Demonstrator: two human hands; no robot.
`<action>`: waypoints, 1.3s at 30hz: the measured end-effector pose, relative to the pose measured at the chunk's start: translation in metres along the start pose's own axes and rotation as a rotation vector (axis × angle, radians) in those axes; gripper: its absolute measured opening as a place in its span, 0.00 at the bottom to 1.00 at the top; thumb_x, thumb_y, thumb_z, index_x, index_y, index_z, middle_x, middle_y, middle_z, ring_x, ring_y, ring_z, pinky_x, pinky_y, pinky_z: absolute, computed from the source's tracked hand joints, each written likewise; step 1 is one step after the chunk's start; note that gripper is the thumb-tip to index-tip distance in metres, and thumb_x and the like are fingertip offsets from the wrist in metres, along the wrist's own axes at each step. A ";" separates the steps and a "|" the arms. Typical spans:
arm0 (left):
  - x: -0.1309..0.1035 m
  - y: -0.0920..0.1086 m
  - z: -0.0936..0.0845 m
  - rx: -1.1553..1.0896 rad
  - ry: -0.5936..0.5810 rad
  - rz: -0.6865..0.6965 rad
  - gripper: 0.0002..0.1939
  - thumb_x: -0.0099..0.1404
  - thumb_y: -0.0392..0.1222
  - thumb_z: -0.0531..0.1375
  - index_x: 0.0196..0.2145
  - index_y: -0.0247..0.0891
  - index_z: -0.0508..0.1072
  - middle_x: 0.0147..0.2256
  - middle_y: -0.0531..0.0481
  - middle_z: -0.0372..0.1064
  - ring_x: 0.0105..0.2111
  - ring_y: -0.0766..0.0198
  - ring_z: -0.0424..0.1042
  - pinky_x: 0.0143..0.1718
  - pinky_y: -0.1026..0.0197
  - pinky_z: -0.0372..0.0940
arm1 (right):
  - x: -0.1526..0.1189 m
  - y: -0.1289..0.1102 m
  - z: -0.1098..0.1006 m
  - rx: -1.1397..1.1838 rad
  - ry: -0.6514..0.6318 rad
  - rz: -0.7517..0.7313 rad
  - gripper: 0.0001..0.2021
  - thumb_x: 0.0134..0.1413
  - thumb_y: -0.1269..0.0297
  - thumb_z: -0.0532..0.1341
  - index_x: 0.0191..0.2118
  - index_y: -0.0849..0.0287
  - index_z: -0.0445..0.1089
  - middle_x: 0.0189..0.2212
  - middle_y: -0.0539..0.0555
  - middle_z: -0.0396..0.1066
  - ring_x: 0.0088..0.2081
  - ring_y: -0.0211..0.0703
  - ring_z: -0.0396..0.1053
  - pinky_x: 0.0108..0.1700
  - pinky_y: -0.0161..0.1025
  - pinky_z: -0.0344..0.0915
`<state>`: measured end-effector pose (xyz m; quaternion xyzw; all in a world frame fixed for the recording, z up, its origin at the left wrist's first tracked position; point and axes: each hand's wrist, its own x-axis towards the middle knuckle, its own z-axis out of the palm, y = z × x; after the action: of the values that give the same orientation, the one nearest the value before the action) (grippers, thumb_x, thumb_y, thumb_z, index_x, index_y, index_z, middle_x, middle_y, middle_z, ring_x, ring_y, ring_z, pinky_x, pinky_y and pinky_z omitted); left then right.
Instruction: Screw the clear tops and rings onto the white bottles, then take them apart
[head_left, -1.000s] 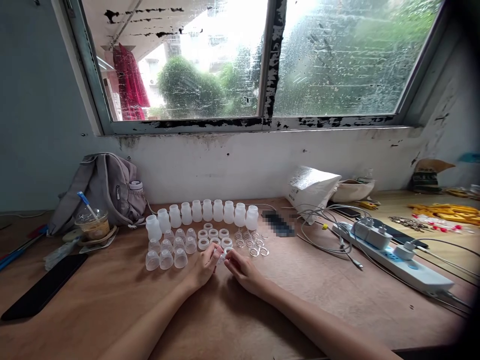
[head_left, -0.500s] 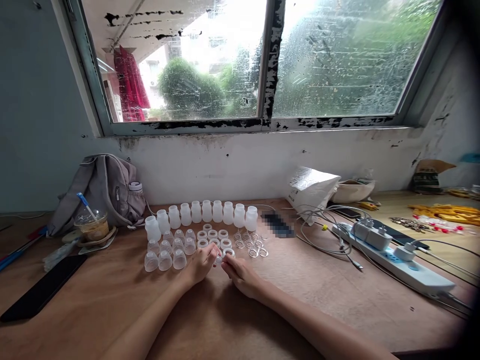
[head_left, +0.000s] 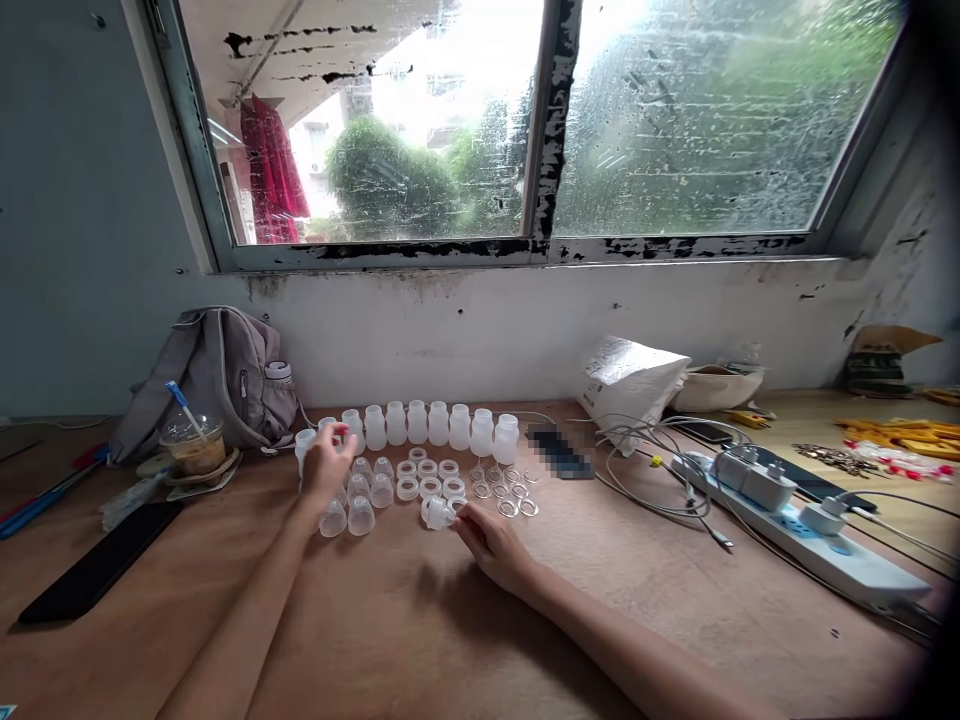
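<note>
My right hand pinches a small translucent bottle nipple, which seems to sit in a collar, just above the table. My left hand is at the left end of a curved row of frosted white bottles, its fingers apart and partly covering two of them; contact is hard to make out. Clear dome caps stand in rows beside the left wrist, which hides some of them. In the middle lie white screw rings. Thin clear rings lie to their right, beyond my right hand.
A power strip and tangled white cables lie at right, near a white pouch. At left are an iced drink cup, a black flat object and a grey backpack. A window is above.
My left hand has left the middle, where both hands were together, and moved left to the end bottles. My right hand stays near the middle with the nipple. The view has shifted slightly.
</note>
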<state>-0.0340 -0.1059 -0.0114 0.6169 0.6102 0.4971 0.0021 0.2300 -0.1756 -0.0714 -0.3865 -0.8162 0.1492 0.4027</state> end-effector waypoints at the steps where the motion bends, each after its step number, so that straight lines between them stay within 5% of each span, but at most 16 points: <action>1: 0.010 -0.015 -0.005 0.074 0.106 -0.031 0.15 0.53 0.46 0.56 0.38 0.37 0.64 0.37 0.45 0.66 0.37 0.58 0.66 0.38 0.58 0.61 | 0.000 0.000 0.000 -0.003 0.001 -0.004 0.08 0.57 0.64 0.48 0.28 0.57 0.59 0.22 0.49 0.60 0.23 0.36 0.56 0.27 0.33 0.53; 3: 0.023 -0.045 -0.011 0.178 0.222 -0.116 0.25 0.48 0.47 0.60 0.43 0.35 0.61 0.42 0.41 0.64 0.42 0.53 0.63 0.42 0.55 0.59 | 0.000 0.001 0.001 -0.008 0.009 -0.014 0.08 0.57 0.64 0.48 0.28 0.58 0.60 0.22 0.49 0.60 0.23 0.35 0.56 0.27 0.32 0.53; 7: 0.026 -0.087 -0.011 0.257 0.028 -0.367 0.35 0.43 0.55 0.61 0.46 0.35 0.58 0.43 0.40 0.64 0.45 0.48 0.62 0.43 0.51 0.57 | -0.001 0.002 0.001 -0.015 0.025 -0.040 0.09 0.57 0.64 0.48 0.28 0.58 0.60 0.22 0.49 0.60 0.23 0.35 0.56 0.26 0.32 0.54; 10: 0.022 -0.096 -0.009 0.302 -0.004 -0.425 0.29 0.44 0.56 0.61 0.39 0.35 0.63 0.42 0.36 0.65 0.48 0.41 0.58 0.44 0.48 0.55 | -0.001 0.001 0.001 -0.024 0.038 -0.050 0.09 0.57 0.64 0.48 0.28 0.58 0.60 0.22 0.49 0.60 0.23 0.35 0.57 0.27 0.32 0.54; 12: 0.020 -0.091 -0.010 0.315 0.089 -0.393 0.27 0.46 0.55 0.59 0.40 0.34 0.63 0.44 0.34 0.63 0.50 0.40 0.55 0.46 0.46 0.53 | 0.000 0.001 0.000 -0.030 0.049 -0.049 0.10 0.58 0.64 0.48 0.28 0.58 0.60 0.22 0.49 0.61 0.24 0.35 0.57 0.27 0.32 0.55; 17: 0.007 -0.047 -0.015 0.198 0.372 0.098 0.29 0.51 0.54 0.58 0.45 0.33 0.58 0.39 0.41 0.64 0.39 0.52 0.65 0.41 0.53 0.60 | 0.001 0.003 0.000 -0.012 0.098 -0.039 0.10 0.57 0.63 0.48 0.28 0.58 0.60 0.22 0.49 0.62 0.23 0.35 0.58 0.27 0.32 0.56; 20: -0.015 -0.013 -0.009 0.211 0.258 0.491 0.25 0.52 0.52 0.59 0.44 0.35 0.60 0.39 0.42 0.65 0.42 0.52 0.64 0.41 0.54 0.61 | 0.003 0.006 0.000 -0.008 0.164 0.005 0.10 0.57 0.63 0.48 0.29 0.58 0.62 0.21 0.49 0.63 0.23 0.35 0.59 0.26 0.32 0.56; 23: -0.039 0.011 0.003 0.210 -0.029 0.803 0.21 0.55 0.49 0.57 0.45 0.38 0.62 0.37 0.46 0.68 0.37 0.57 0.67 0.40 0.57 0.61 | 0.005 0.010 -0.002 -0.009 0.203 0.048 0.09 0.57 0.62 0.49 0.31 0.58 0.63 0.22 0.50 0.64 0.22 0.36 0.61 0.25 0.32 0.57; 29: -0.062 0.020 0.023 0.185 -0.199 0.943 0.20 0.58 0.50 0.56 0.45 0.37 0.64 0.36 0.46 0.70 0.34 0.59 0.69 0.35 0.58 0.63 | 0.006 0.015 -0.006 -0.025 0.198 0.010 0.07 0.57 0.65 0.50 0.33 0.58 0.64 0.27 0.53 0.67 0.27 0.37 0.65 0.27 0.32 0.60; 39: -0.063 0.020 0.024 0.202 -0.234 0.971 0.22 0.58 0.51 0.55 0.47 0.38 0.65 0.35 0.46 0.70 0.34 0.59 0.69 0.35 0.57 0.63 | 0.005 0.022 -0.004 -0.067 0.169 -0.034 0.08 0.57 0.67 0.50 0.36 0.57 0.65 0.31 0.54 0.69 0.30 0.40 0.66 0.31 0.34 0.62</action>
<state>0.0112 -0.1447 -0.0498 0.8780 0.2938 0.3070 -0.2204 0.2422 -0.1572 -0.0784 -0.3972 -0.7902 0.0817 0.4595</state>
